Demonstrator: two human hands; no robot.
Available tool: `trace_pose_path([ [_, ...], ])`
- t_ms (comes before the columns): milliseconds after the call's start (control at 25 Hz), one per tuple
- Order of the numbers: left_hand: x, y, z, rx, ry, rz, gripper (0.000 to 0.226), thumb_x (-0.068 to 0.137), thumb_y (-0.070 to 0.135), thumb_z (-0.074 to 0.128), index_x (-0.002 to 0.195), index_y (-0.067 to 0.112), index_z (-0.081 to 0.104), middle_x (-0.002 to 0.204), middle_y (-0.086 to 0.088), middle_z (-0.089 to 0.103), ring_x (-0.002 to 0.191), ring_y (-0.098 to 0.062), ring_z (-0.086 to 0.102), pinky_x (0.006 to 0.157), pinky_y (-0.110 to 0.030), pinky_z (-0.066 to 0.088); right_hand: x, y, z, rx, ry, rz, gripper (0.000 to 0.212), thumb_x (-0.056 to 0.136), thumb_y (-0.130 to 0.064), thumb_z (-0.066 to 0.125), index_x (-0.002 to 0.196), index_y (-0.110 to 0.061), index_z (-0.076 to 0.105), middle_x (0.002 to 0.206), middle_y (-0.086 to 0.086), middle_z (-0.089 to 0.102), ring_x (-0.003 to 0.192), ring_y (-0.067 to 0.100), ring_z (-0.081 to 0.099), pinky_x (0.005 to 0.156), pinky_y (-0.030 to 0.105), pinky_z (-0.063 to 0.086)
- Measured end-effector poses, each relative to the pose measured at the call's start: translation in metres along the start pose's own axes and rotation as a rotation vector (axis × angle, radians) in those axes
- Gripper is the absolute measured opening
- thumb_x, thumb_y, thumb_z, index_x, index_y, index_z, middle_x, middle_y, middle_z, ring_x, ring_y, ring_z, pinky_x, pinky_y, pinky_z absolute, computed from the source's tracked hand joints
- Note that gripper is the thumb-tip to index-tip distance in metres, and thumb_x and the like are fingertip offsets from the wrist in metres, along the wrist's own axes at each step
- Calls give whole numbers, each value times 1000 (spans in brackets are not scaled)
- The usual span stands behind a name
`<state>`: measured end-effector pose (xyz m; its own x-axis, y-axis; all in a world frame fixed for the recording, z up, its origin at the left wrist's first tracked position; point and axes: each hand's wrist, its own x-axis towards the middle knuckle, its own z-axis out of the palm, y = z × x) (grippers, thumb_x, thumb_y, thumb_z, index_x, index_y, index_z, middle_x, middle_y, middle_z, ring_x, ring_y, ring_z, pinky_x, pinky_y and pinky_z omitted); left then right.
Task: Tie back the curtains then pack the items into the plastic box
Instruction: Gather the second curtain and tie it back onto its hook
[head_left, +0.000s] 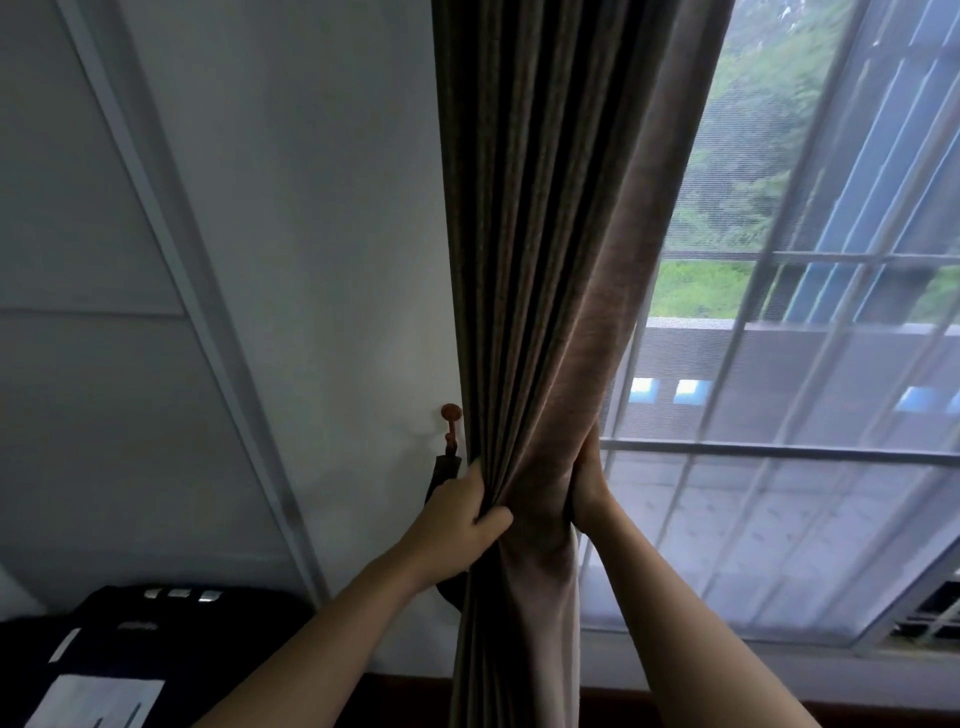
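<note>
Fingers and thumb of the left hand (457, 525) pinch the bunched curtain (550, 312); the right hand (587, 488) presses its right edge, finger curl hidden. Probably gathering it tight for the tieback (444, 475) hanging from the wall hook (451, 415), window (779, 364) beyond.

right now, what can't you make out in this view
Head view:
- Right hand: fingers tucked into the curtain folds, so its grip is unclear.
- Dark strap under the wall hook: lower part hidden by the left hand.
- Plastic box: outside the frame.
- Dark object: cut off by the bottom edge.
</note>
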<state>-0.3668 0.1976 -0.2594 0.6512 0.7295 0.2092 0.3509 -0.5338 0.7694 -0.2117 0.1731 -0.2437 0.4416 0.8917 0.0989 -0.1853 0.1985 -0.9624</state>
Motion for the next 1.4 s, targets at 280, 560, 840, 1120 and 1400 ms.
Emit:
trace_pose_path([
  [280,-16,-9,22,-222,415,32,40,76,24,62,96,34,29,89,8,50,73,0,57,63,-22,50,2,4,1,-33,-3,39,43,102,-37,8,96,-35,51,99,-17,57,77,-20,52,79,4,43],
  [560,28,14,3,-274,305,-390,30,89,17,51,117,13,59,95,4,63,82,-11,59,63,-14,44,-4,21,3,-49,-38,61,39,105,-20,18,137,-15,39,141,8,46,132,11,40,114,33,30],
  [840,50,38,-19,289,-100,-338,34,93,30,45,116,11,62,118,-9,62,106,-26,59,93,-33,47,-32,63,7,-254,45,130,26,98,-48,22,107,-44,46,102,-15,56,110,9,55,96,27,45],
  [1120,61,51,-25,302,-259,-351,28,80,13,54,106,9,65,82,-1,55,88,-21,62,66,-27,59,-37,92,9,-554,81,198,49,95,-30,13,130,-22,47,134,-1,52,130,20,40,117,49,2],
  [1400,71,53,-28,256,-410,-373,15,69,12,70,84,14,68,92,-7,65,83,-15,62,73,-28,55,-29,130,10,-390,51,222,28,99,-45,28,116,-50,50,121,-7,61,118,15,55,100,39,45],
])
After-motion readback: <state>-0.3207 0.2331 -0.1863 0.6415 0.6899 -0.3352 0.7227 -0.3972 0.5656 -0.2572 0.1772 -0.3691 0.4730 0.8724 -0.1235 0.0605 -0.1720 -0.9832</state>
